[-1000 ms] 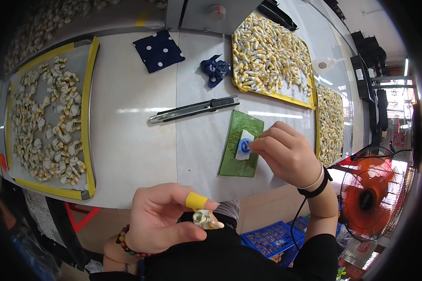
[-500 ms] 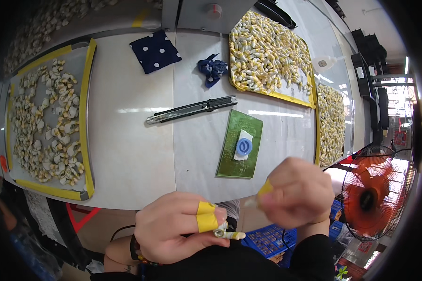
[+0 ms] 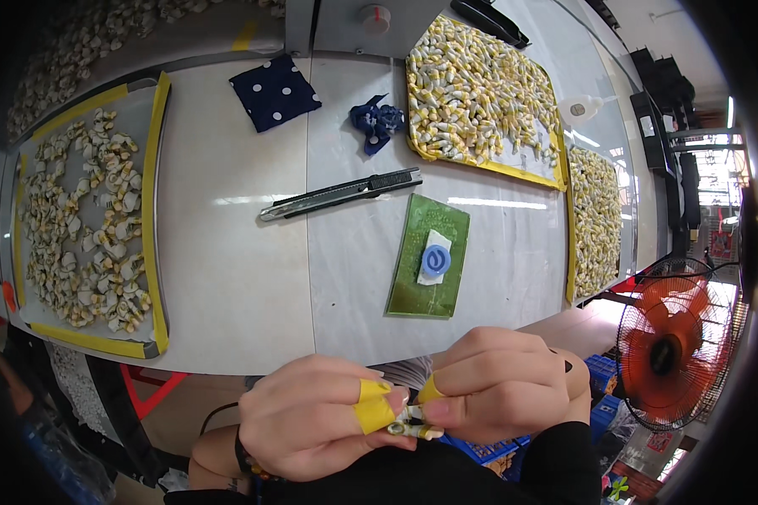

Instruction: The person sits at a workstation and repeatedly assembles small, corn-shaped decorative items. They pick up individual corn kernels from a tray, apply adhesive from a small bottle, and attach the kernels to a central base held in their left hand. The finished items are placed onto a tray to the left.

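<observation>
Over the table's front edge, my left hand (image 3: 316,412) is closed, its thumb and fingers pinching a small white-and-yellow figure-like piece (image 3: 404,427) with a round hollow end. Yellow tape wraps two of its fingers. My right hand (image 3: 501,383), also with yellow tape on a finger, meets it from the right. Thumb and finger are pressed together against the piece; whatever they pinch is mostly hidden. Just beyond the hands lies a green slab (image 3: 404,282) with a white pad and a blue round cap (image 3: 435,261) on top.
A black-and-silver utility knife (image 3: 341,194) lies mid-table. Behind it are a navy dotted cloth pouch (image 3: 275,94) and a crumpled blue cloth (image 3: 376,123). Yellow-edged trays of small white-and-yellow pieces stand left (image 3: 153,244) and back right (image 3: 514,178). An orange fan (image 3: 669,345) stands at right.
My right hand has come left and down to my left hand, its fingertips now at the held piece. A blurred pale thing showed at those fingertips before. My left hand has barely moved.
</observation>
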The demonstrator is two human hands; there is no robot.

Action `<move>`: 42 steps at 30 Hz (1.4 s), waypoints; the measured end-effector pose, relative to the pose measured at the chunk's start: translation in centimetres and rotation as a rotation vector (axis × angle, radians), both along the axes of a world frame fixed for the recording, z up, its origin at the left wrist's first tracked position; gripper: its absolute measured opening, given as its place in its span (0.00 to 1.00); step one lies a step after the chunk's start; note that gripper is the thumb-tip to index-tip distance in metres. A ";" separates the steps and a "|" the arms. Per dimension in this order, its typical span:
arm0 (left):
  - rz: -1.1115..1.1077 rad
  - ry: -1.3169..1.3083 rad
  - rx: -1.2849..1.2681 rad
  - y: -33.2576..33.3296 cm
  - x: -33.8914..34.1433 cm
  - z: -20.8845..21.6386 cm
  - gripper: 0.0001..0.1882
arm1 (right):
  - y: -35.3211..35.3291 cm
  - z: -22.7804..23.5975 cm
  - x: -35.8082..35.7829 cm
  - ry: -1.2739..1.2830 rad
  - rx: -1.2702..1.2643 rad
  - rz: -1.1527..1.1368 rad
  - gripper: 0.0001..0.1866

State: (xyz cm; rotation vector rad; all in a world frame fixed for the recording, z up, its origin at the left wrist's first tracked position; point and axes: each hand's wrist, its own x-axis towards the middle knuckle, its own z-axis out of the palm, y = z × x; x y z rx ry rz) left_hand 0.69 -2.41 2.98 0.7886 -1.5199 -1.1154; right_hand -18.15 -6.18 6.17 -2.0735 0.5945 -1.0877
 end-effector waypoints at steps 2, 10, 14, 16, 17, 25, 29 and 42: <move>-0.017 -0.038 -0.030 -0.3 0.2 0.4 0.12 | -0.2 0.3 -0.1 -0.003 0.022 0.053 0.04; -0.074 0.010 -0.039 -0.1 0.3 0.2 0.18 | -0.9 0.9 -0.3 0.031 0.014 0.157 0.04; -0.060 0.005 -0.045 -0.1 0.2 0.2 0.18 | -1.0 1.0 -0.3 0.030 0.038 0.169 0.04; -0.060 0.010 -0.046 -0.1 0.2 0.3 0.18 | -0.9 1.1 -0.3 0.031 0.040 0.161 0.04; -0.059 0.012 -0.046 -0.1 0.1 0.3 0.17 | -0.9 1.1 -0.3 0.030 0.040 0.156 0.04; 0.020 -0.103 0.007 -0.3 -0.5 1.0 0.21 | 0.2 -0.3 -0.1 -0.043 -0.139 -0.059 0.07; 0.059 -0.146 -0.153 0.1 -0.3 -0.4 0.23 | 0.4 -0.4 0.2 -0.029 -0.111 -0.109 0.09; -0.212 0.605 0.695 0.7 -0.6 0.8 0.12 | -1.2 1.0 -1.1 -0.002 0.575 0.230 0.07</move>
